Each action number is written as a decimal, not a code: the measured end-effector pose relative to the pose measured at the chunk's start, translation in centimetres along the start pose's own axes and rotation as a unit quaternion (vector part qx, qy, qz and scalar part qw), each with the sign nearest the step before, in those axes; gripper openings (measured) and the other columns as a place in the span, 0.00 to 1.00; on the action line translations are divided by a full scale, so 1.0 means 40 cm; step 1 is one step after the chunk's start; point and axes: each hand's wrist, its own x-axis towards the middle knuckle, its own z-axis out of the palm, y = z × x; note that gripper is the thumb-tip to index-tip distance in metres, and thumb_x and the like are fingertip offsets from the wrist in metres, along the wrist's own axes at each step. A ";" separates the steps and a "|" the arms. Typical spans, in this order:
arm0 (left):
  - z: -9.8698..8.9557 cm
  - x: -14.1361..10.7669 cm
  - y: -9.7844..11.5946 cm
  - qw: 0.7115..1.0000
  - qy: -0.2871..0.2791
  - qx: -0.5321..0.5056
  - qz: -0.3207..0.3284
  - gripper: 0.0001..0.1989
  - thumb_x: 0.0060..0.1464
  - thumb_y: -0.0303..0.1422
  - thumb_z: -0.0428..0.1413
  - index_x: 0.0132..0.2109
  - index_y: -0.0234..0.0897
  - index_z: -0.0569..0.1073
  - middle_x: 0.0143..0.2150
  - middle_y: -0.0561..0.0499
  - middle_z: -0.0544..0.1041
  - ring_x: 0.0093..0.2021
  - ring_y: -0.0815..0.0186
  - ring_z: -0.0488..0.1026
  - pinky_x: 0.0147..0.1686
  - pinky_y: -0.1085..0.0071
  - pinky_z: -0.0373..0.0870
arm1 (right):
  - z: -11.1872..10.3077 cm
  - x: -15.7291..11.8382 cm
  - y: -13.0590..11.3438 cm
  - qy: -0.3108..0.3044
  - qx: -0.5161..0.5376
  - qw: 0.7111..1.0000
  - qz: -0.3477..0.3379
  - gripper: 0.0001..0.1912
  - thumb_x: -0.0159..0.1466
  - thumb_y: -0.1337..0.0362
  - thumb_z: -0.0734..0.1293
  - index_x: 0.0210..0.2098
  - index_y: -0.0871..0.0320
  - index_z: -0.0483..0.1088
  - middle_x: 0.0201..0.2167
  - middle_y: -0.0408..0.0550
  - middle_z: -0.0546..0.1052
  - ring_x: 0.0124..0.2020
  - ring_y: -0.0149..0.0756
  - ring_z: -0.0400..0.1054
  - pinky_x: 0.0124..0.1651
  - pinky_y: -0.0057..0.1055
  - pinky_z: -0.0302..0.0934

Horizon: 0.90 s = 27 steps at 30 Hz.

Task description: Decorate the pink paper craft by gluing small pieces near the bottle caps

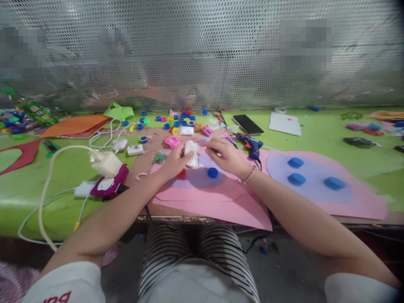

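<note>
White piece (191, 151) held in your left hand (175, 160), above the lavender oval (197, 180)

The white piece, crinkled and glossy, is near the middle of the counter (383, 170), raised in front of you. Your fingers cover its left side, so its full outline and what it contains cannot be made out. Your left grip is closed on it, thumb across the near face. Your right hand (224, 156) stands just beside it with fingers bent; you cannot tell from this angle whether the fingertips touch the piece or pinch something small, so the state of this grip is uncertain.

Below your hands, the lavender oval lies on a pink sheet (202, 195), its upper part largely masked by them. A blue cap (212, 172) shows whole on the oval; a red cap (181, 173) is partly hidden by your left hand.

Farther out, a blue glue gun (253, 145) lies beyond your right wrist, near a black phone (248, 124). Loose caps (179, 123) crowd together behind your hands, too small to count surely. At the right, a second pink sheet (370, 206) is in full view. Lettering on your left sleeve (67, 284) is cut off by the lower edge.
</note>
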 end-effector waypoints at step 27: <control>-0.024 -0.020 0.023 0.859 0.085 0.339 0.375 0.08 0.51 0.23 0.51 0.39 0.38 0.69 0.34 0.49 0.72 0.37 0.65 0.67 0.38 0.67 0.66 | -0.005 0.009 -0.037 -0.133 0.321 0.917 0.195 0.11 0.65 0.62 0.57 0.26 0.57 0.59 0.15 0.36 0.58 0.17 0.25 0.53 0.23 0.26 0.51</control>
